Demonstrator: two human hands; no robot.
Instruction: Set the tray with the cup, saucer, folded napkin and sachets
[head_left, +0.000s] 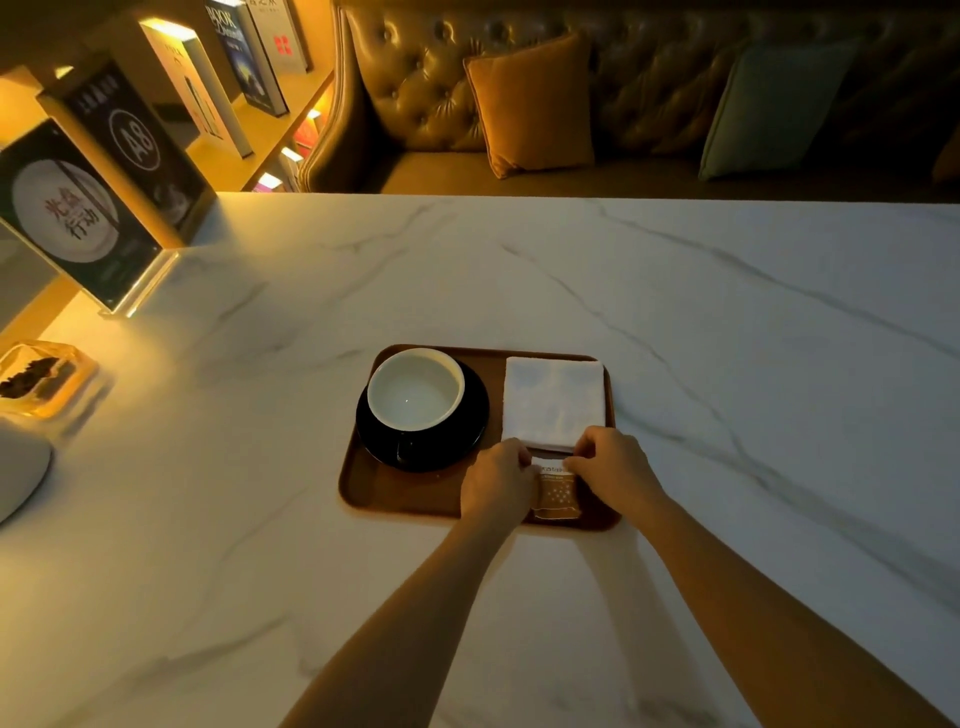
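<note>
White marble-veined bench (675, 322). Left edge: acrylic sign stands (78, 218), glass dish (44, 376) with dark contents. Beyond far edge: tufted leather sofa (415, 78), orange cushion (532, 104), grey-green cushion (774, 109). Far-left shelf: upright books (249, 57).

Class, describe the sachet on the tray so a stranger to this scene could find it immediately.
Start at the brown tray on the white marble table. At its near right corner, just below the folded white napkin, lies the sachet, between the left hand and right hand. It alone is a small tan printed packet.
</note>
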